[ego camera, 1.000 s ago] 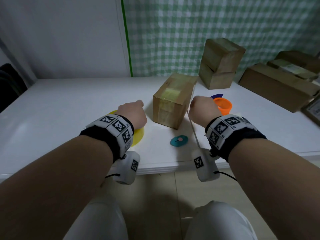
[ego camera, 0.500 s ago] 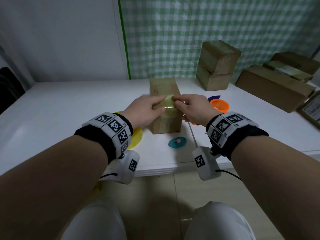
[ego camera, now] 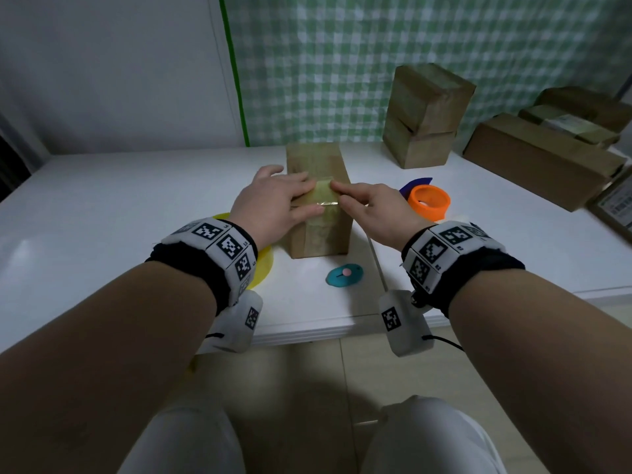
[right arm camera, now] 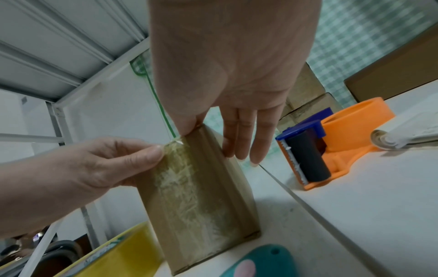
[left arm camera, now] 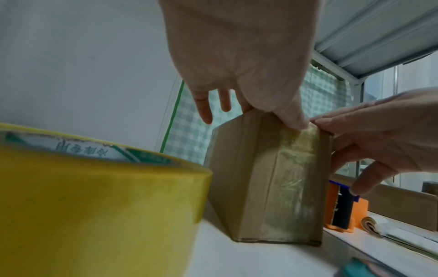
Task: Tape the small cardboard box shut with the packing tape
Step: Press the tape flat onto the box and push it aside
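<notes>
**Both hands settled flat on the taped box**

Since a second ago, we have turned the small cardboard box (ego camera: 319, 203) lengthwise on the worktop (ego camera: 102, 213). Our left hand (ego camera: 273, 203) and right hand (ego camera: 372, 210) press its tape strip (ego camera: 325, 196) with straight fingers. Beside it sits the yellow packing tape roll (left arm camera: 94, 206).

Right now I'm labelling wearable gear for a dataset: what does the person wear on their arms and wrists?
Both forearms are bare, no sleeves. Each wrist carries a black fabric band topped with white blocks printed with black square fiducial markers. Under each wrist hangs a white rounded camera pod bearing one more marker; a thin black cable runs from the right pod. Left hand and right hand are ungloved.
</notes>
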`<move>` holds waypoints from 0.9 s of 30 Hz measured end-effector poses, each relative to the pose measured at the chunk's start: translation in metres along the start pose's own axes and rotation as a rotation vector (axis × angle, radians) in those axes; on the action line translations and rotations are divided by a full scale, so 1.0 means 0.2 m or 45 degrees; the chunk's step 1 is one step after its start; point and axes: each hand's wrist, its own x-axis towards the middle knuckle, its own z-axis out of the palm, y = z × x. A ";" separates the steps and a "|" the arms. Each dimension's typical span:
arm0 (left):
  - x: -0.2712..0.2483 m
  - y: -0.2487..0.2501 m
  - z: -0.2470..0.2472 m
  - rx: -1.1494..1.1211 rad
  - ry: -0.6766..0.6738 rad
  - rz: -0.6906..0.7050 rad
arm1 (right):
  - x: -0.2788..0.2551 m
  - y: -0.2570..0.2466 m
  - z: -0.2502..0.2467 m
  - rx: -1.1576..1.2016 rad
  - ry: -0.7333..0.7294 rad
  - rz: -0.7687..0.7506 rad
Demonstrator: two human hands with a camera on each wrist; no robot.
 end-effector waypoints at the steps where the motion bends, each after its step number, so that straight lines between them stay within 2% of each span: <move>1: 0.00 -0.01 0.00 -0.029 0.011 0.010 | 0.00 0.00 0.00 0.004 0.003 -0.001; 6: 0.00 -0.01 -0.01 0.003 0.021 0.029 | 0.00 0.00 -0.01 0.003 -0.006 -0.019; 13: -0.02 0.04 -0.03 0.367 0.024 0.083 | 0.00 -0.01 -0.02 0.016 -0.071 0.036; 17: 0.01 0.08 -0.04 0.256 0.121 0.047 | 0.00 0.00 -0.03 0.035 -0.103 0.025; 19: 0.00 0.07 -0.01 0.228 0.174 0.083 | 0.00 0.01 -0.03 0.043 -0.110 0.018; 24: -0.02 0.06 0.03 0.262 0.245 0.134 | 0.00 0.02 -0.01 0.106 -0.090 0.005; 27: -0.02 0.09 0.04 0.351 0.225 0.133 | -0.01 0.02 -0.02 0.101 -0.112 0.015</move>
